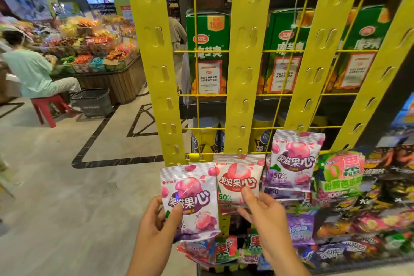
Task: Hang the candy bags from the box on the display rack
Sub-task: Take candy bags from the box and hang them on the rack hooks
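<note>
Yellow display rack (244, 51), candy bags (291, 163), beige shop floor (56, 186), wooden snack stand (116, 83)

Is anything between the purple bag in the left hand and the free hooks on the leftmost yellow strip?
Nothing visible. The purple bag, held by the left hand, sits just below the leftmost strip, whose hooks are bare. The white bag in the right hand hangs beside it.

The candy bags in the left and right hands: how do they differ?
The purple bag is gripped by the left hand, with no hanger visible at its top; the white bag hangs on the yellow strip, pinched by the right hand. The purple bag sits lower than the white bag. Both carry the same lettering.
</note>
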